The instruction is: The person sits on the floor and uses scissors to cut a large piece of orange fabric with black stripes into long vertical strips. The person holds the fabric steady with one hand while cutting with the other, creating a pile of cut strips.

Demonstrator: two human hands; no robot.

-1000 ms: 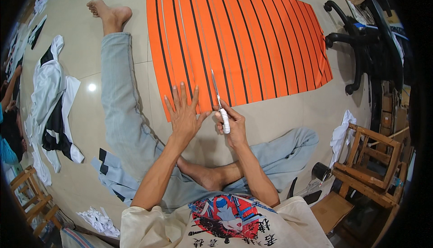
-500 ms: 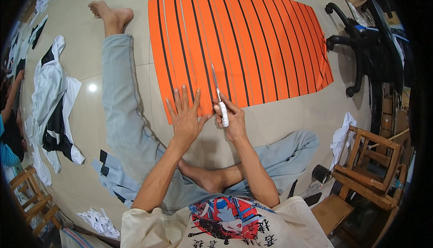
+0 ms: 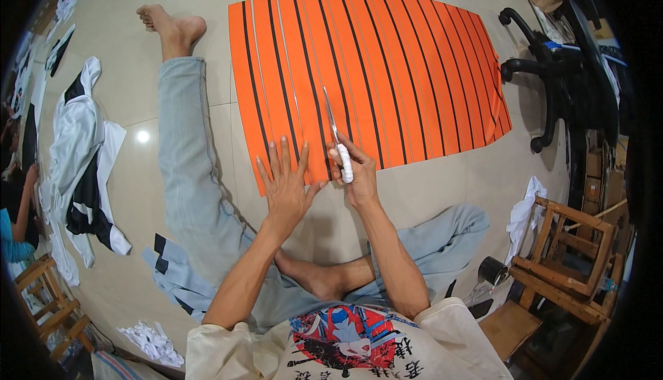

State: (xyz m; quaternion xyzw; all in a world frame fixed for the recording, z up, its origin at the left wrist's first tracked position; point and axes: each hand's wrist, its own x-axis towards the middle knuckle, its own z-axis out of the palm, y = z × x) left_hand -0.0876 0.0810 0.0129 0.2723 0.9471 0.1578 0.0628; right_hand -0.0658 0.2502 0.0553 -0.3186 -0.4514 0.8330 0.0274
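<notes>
A large orange cloth (image 3: 414, 69) with dark stripes lies flat on the floor in front of me, with thin pale lines or gaps running between the stripes. My left hand (image 3: 286, 186) rests palm down at its near left edge, fingers spread over the orange. Just right of it, my right hand (image 3: 359, 176) is closed around scissors (image 3: 346, 164) with white-wrapped handles. Their slim blades point away from me over the cloth, the tip lying along one of the thin lines. Whether the blades are parted is hard to make out.
My outstretched leg (image 3: 183, 117) borders the cloth on the left. A black wheeled chair base (image 3: 549, 65) stands at its right end. White and black garments (image 3: 79, 159) lie far left, near another person's arm (image 3: 27, 193). Wooden stools (image 3: 566, 249) stand at lower right.
The scissors' tip has slid slightly farther from me along the cloth. My left hand keeps its place on the cloth, and the whole view has shifted a little.
</notes>
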